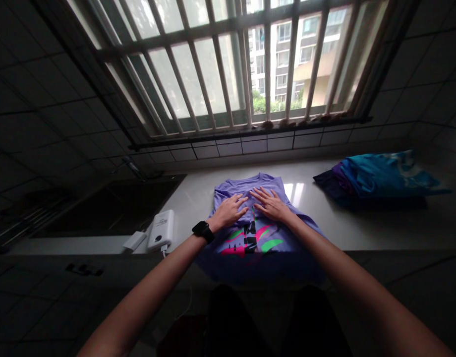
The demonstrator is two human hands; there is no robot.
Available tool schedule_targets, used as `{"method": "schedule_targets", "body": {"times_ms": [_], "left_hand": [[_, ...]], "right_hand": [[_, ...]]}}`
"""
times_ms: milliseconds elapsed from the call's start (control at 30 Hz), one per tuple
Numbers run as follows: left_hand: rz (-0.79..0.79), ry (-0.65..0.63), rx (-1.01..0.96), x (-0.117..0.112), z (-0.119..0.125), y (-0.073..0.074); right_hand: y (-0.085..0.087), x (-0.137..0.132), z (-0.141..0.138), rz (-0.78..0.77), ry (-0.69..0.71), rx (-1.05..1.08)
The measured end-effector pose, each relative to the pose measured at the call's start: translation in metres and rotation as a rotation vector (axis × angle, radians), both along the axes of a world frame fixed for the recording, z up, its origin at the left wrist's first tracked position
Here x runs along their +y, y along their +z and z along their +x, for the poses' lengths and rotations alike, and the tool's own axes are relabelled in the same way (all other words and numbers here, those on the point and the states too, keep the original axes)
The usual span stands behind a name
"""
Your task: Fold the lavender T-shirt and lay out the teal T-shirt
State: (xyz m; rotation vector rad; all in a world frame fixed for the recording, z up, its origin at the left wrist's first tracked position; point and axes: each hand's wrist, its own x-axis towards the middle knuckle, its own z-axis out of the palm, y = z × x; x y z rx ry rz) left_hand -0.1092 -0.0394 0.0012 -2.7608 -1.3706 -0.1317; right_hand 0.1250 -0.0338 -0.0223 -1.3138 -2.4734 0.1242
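A purple T-shirt (235, 186) with a pink, green and black print lies spread on the counter, its neckline toward the window. Its lower part hangs over the counter's front edge. My left hand (229, 212) rests on the shirt's left upper half, fingers stretched out; a black watch (203, 231) is on that wrist. Beside it, my right hand (271, 204) lies flat on the fabric with its fingers spread. The two sets of fingertips are close together near the middle of the chest. Neither hand grips the cloth.
Folded blue and dark clothes (384, 176) are piled on the counter (347, 228) at the right. A white power bank (161, 229) with a cable and a small white block (134, 241) sit left of the shirt. Further left is a dark sink (112, 208). A barred window (228, 74) is behind.
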Motion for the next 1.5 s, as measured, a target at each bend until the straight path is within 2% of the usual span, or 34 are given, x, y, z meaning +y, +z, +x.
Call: {"method": "schedule_targets", "body": {"times_ms": [100,233,333,800,1200,1500], "left_hand": [[0.008,-0.023,0.037,0.0,0.013,-0.005],[0.009,0.029,0.032,-0.001,0.02,-0.019],[-0.004,0.051,0.012,0.0,0.02,-0.023],[-0.01,0.124,-0.031,-0.007,0.026,-0.02],[0.04,0.075,-0.02,-0.014,0.021,-0.028],[0.034,0.079,-0.001,-0.018,0.023,-0.024]], "right_hand": [[-0.002,0.001,0.0,-0.049,0.062,-0.024],[-0.004,0.004,-0.002,-0.069,0.0,-0.025],[-0.004,0.003,-0.004,-0.07,-0.038,-0.031],[0.008,-0.007,-0.005,-0.177,-0.044,-0.094],[0.011,-0.026,-0.005,-0.18,-0.031,-0.089],[0.006,-0.027,-0.003,-0.128,-0.048,-0.068]]}}
